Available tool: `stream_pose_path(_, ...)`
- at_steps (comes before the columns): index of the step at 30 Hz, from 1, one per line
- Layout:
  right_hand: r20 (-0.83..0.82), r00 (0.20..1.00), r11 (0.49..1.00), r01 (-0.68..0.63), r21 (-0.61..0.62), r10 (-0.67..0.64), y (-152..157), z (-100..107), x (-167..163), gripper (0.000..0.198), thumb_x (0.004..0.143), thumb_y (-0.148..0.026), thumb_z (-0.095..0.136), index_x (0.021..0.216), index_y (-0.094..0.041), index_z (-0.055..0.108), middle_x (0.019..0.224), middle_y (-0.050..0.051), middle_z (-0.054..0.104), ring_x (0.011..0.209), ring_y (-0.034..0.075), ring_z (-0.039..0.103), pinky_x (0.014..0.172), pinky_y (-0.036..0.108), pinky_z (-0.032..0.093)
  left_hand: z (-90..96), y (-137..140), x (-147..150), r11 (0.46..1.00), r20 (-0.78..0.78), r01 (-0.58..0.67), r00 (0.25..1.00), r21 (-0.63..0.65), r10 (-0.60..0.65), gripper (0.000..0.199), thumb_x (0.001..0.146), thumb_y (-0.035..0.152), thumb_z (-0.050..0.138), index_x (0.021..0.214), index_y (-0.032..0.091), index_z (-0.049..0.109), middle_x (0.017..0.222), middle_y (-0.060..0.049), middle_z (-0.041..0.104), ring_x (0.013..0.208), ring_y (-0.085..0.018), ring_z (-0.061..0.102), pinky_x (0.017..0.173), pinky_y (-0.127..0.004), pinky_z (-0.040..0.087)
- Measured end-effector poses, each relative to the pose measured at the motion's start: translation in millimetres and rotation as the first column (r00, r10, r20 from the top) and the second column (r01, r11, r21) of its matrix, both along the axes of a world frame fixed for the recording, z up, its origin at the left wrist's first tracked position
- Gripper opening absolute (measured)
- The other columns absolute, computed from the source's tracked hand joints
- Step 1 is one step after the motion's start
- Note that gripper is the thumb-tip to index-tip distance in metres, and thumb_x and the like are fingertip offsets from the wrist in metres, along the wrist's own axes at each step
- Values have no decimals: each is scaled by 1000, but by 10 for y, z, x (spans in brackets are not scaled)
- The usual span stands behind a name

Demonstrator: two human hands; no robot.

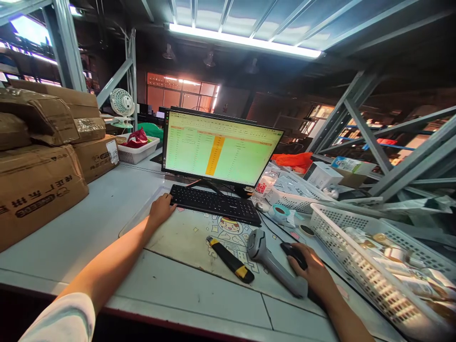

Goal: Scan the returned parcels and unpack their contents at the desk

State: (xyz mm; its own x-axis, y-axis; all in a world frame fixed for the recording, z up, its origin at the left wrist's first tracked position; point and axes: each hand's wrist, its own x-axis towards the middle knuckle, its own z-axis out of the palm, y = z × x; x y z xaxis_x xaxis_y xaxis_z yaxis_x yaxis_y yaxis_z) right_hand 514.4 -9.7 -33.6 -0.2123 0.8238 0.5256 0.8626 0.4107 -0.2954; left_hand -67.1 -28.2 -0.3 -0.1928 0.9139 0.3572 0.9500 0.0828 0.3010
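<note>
My left hand (162,209) rests at the left end of a black keyboard (215,203), fingers lying on its corner and holding nothing. My right hand (313,270) is wrapped over a black computer mouse (294,255). Just left of that hand lies a grey barcode scanner (276,266), its handle pointing toward me. A black and yellow utility knife (230,259) lies on the printed desk mat (178,237). Behind the keyboard stands a monitor (221,147) showing a spreadsheet with one orange column.
Cardboard boxes (35,190) are stacked on the left. A white basket (140,151) with red cloth and a small fan (122,102) stand behind them. On the right, a white perforated basket (356,251) holds packaged items. Tape rolls (280,212) lie near the monitor; metal shelf posts rise behind.
</note>
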Motion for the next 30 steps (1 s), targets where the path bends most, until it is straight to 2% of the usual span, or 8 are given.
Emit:
stream_pose_path(14, 27, 999, 999, 42, -29, -41, 24, -51, 13, 56, 89, -64, 49, 121, -22, 68, 131, 14, 62, 117, 34, 66, 106, 53, 52, -10, -1, 6, 1000, 0, -1, 1000, -2, 1, 32, 99, 38, 57, 122, 17, 66, 128, -12, 65, 114, -28, 64, 84, -35, 53)
stream_pose_path(20, 24, 998, 998, 56, -21, -56, -15, -13, -22, 54, 89, -65, 49, 118, -25, 69, 130, 12, 64, 112, 34, 68, 100, 51, 56, 17, -11, 12, 1000, 1, -5, 1000, -27, 5, 32, 99, 38, 57, 122, 18, 65, 128, -12, 65, 114, -28, 64, 86, -34, 52)
stream_pose_path(30, 26, 999, 999, 46, -11, -46, 16, -38, 15, 57, 86, -66, 50, 120, -23, 67, 128, 14, 64, 112, 34, 68, 104, 50, 54, -15, 13, -9, 1000, 7, 3, 1000, -11, -3, 32, 99, 39, 58, 122, 18, 65, 128, -11, 65, 115, -27, 64, 87, -34, 52)
